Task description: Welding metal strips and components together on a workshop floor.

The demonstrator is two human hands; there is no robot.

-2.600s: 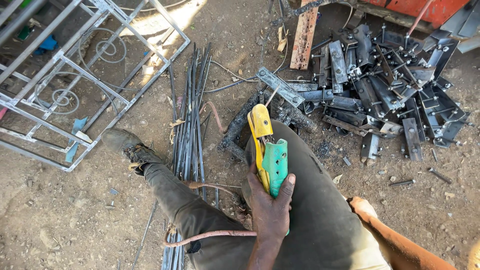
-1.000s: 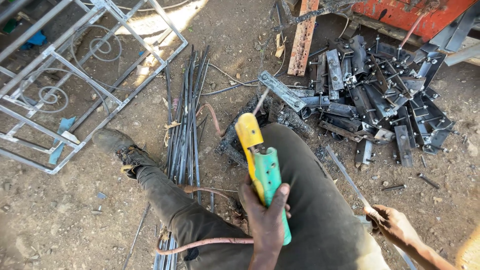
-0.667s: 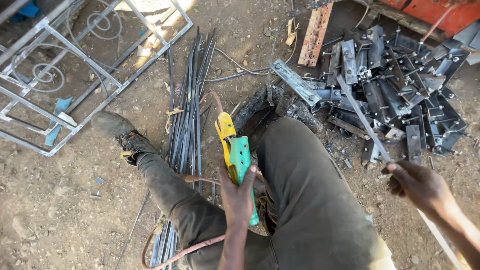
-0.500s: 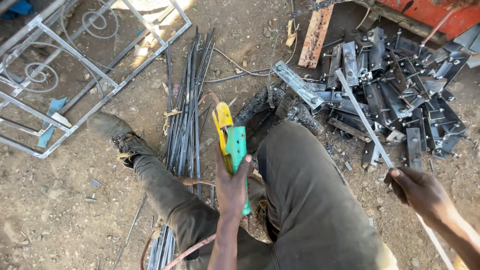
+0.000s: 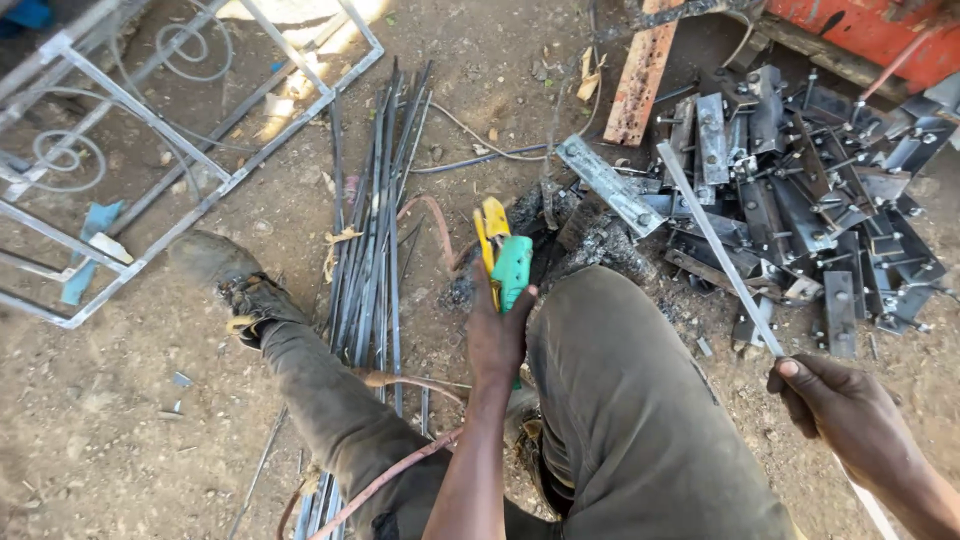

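Left hand [image 5: 497, 335] is wrapped tight round the green handle of a welding electrode holder [image 5: 503, 262], fingers fully closed, yellow jaw end pointing away from the body toward the burnt patch of ground. A reddish cable [image 5: 400, 470] trails back from it under the forearm. The holder looks light and rigid, with a plastic grip that shouldn't slip; the handle is the only sensible place to hold it, well clear of the metal jaw.

Right hand [image 5: 838, 415] is clenched on the near end of a thin flat metal strip [image 5: 715, 245], which runs up and left with its far tip over the heap of steel brackets [image 5: 800, 190]. The strip is probably stiff but whippy along its length, with sharp edges and bare, smooth metal; held at one end, the far tip will likely sag and wander.

Both hands sit either side of the right knee. Further out: a bundle of thin dark rods [image 5: 375, 230] lies on the dirt floor between the legs, a rusty flat bar [image 5: 640, 75] beyond the holder, and a welded square-tube frame [image 5: 130, 150] far left.
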